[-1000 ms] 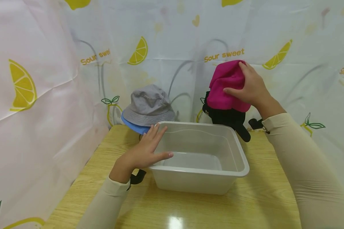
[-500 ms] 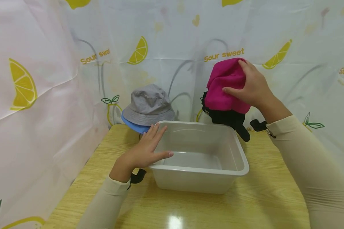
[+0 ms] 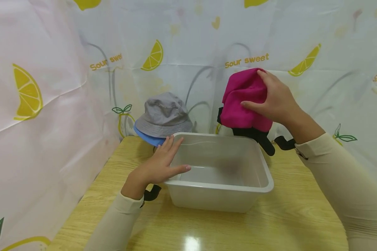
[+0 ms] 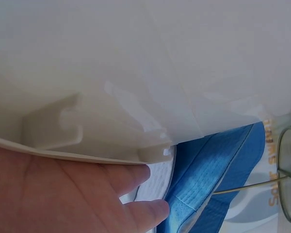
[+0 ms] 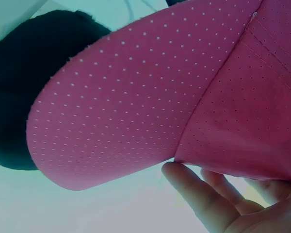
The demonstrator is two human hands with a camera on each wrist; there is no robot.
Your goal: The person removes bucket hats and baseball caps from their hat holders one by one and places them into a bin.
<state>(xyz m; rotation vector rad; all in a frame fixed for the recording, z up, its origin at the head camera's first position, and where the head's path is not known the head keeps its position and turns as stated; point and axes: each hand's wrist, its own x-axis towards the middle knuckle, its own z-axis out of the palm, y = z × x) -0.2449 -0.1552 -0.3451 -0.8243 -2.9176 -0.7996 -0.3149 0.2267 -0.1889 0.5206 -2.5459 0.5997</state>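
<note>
My right hand holds a pink cap by its right side, fingertips at the top and thumb lower on the crown. The right wrist view shows the cap's dotted brim, with my fingers along the lower edge. Beneath it is a black cap with a strap-like end. My left hand rests on the left rim of a pale plastic tub, thumb over the inside and straight fingers along the edge. The tub's inside is bare. In the left wrist view those fingers lie under the rim.
A grey bucket hat sits over a blue hat behind the tub's left corner. A wire loop stands near the blue hat. A lemon-print sheet hangs behind the wooden table.
The pink cap in my right hand has shifted left and, in the last half second, slightly down, covering more of the black cap. My left hand and the tub stay put.
</note>
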